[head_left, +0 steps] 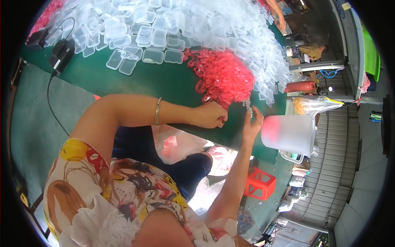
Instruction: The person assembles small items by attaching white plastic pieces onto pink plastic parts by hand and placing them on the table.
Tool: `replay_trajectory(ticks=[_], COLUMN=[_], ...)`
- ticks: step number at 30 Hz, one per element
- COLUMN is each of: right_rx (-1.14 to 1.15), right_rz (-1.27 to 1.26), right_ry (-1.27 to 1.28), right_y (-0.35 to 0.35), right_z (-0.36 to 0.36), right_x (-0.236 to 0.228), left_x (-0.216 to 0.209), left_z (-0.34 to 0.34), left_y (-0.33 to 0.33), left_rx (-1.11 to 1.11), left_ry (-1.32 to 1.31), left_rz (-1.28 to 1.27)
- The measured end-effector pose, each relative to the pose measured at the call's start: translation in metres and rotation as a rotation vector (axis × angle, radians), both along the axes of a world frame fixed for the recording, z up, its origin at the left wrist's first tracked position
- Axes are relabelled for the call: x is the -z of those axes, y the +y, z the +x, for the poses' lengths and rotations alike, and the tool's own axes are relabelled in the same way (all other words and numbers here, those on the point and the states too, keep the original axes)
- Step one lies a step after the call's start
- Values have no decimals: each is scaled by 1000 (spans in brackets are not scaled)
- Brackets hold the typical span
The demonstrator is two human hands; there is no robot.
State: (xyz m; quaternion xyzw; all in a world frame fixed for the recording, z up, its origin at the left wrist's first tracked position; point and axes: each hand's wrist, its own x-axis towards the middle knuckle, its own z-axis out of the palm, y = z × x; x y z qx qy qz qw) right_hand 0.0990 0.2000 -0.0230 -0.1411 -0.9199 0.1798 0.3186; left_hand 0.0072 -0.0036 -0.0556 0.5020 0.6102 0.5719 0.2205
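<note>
Close in, left hand (212, 115) is curled into a loose fist at the near foot of the heap of red plastic rings (224, 76), knuckles touching its lowest pieces. Whether the fingers have hold of a ring I cannot tell; they are tucked under. A thin metal bangle (157, 112) sits on that forearm.

Right hand (252, 123) is just right of the fist, fingers spread and raised, tips pinching a small clear plastic piece (248, 105) at the heap's lower right edge.

Just right of that hand, off the heap's side, a frosted plastic jug (291, 133) stands at the table's edge, a red blur showing through its wall.

Beyond and around the heap: a broad drift of clear plastic lids and small boxes (164, 29) covers the far part of the green table (123, 82). Far left of the heap, a black device with a cord (61, 53) rests on the table.

Below the heap, past the table's edge, a red plastic stool (260, 183) stands on the floor, clear bags (177, 144) beside the person's knees.
</note>
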Motion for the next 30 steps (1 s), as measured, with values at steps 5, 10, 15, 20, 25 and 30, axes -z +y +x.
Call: replay_trajectory(ticks=[5, 10, 15, 20, 25, 30], right_rx=[184, 205, 91, -18, -90, 27], right_rz=[55, -29, -86, 37, -30, -45], right_ry=[-253, -164, -12, -47, -10, 59], right_y=[41, 47, 16, -33, -37, 11], right_z=[-34, -44, -33, -14, -3, -12], right_x=[28, 40, 29, 10, 9, 12], left_x=[-1, 1, 2, 3, 0, 0], left_z=[0, 0, -1, -1, -2, -2], left_y=[3, 5, 5, 5, 4, 4], left_rx=[17, 13, 17, 19, 20, 31], left_ry=[-11, 23, -4, -3, 18, 11], left_rz=[5, 14, 22, 44, -10, 28])
